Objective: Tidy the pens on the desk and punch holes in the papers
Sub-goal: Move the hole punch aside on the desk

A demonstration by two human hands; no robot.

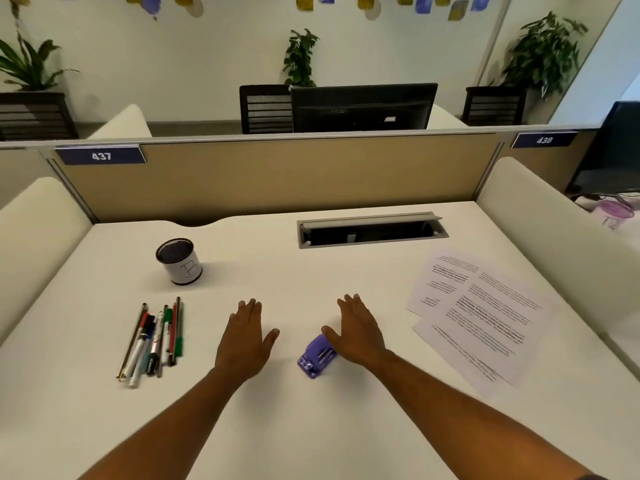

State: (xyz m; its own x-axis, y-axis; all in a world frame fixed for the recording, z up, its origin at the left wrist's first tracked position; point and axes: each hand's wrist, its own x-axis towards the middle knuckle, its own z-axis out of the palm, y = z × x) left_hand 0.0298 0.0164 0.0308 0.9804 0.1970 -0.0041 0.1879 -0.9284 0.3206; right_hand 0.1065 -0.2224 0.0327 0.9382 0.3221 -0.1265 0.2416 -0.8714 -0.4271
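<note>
Both hands lie flat and spread on the white bench, holding nothing: left hand (246,336), right hand (360,332) touching the small purple plastic hole punch (318,356). Left of the punch lies the bundle of mixed pens (154,337); gathering them together should suit the black mesh pen cup (179,260) behind them. The printed paper sheets (479,315) wait right of the punch.

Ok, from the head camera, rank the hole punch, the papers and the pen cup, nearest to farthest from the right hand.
1. Hole punch, touching the right hand at its thumb side.
2. Papers, farther right on the desk.
3. Pen cup, far left, beyond the left hand.
</note>
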